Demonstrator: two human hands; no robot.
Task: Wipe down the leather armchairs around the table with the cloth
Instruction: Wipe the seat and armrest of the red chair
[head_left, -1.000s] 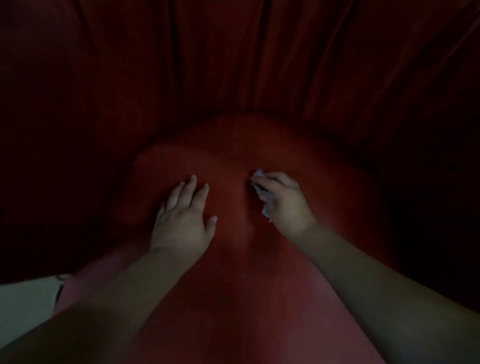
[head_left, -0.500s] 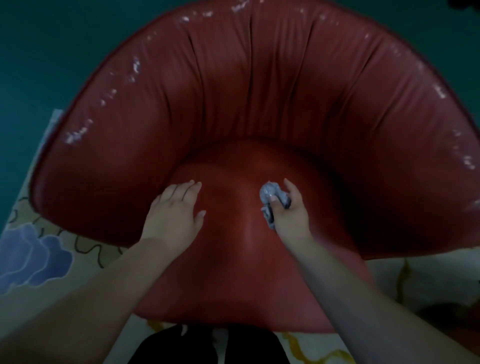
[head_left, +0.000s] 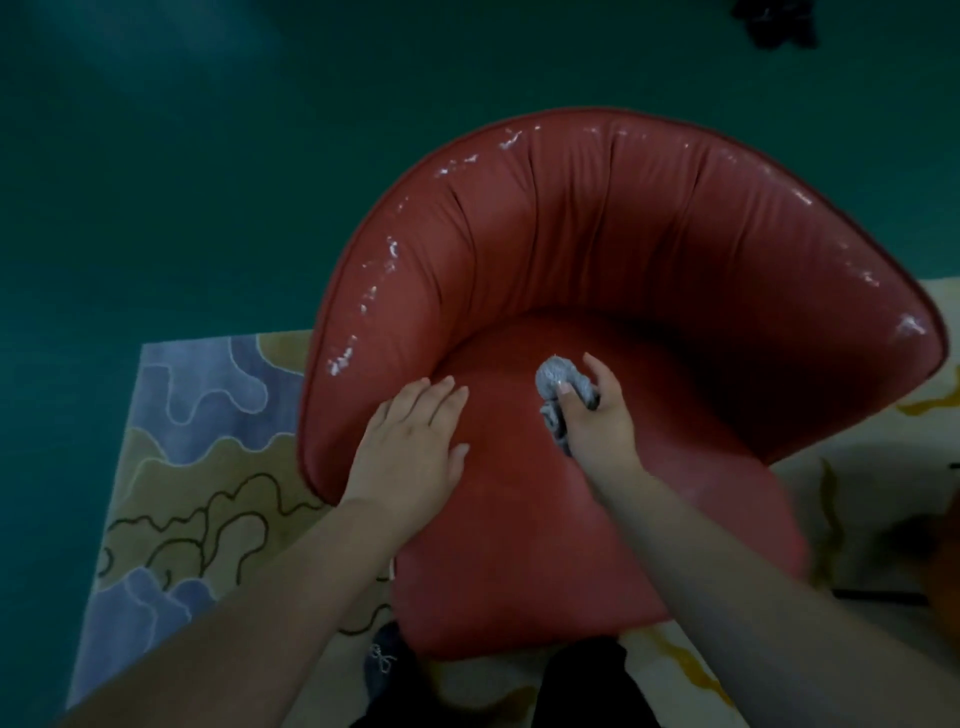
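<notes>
Our left hand lies flat on the red chair, fingers together; our right hand squeezes the gray cloth.

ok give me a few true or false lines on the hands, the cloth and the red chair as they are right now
1. The right hand grips a bunched grey cloth over the seat of the red armchair. True.
2. The left hand holds a spray bottle. False: it lies flat on the seat cushion, fingers straight, holding nothing.
3. The chair's upper rim has pale worn patches. True.
4. The chair stands wholly on bare floor. False: it sits at least partly on a patterned rug with blue and tan shapes.
5. The cloth is spread out flat across the backrest. False: it is crumpled in the right hand, low by the seat.
</notes>
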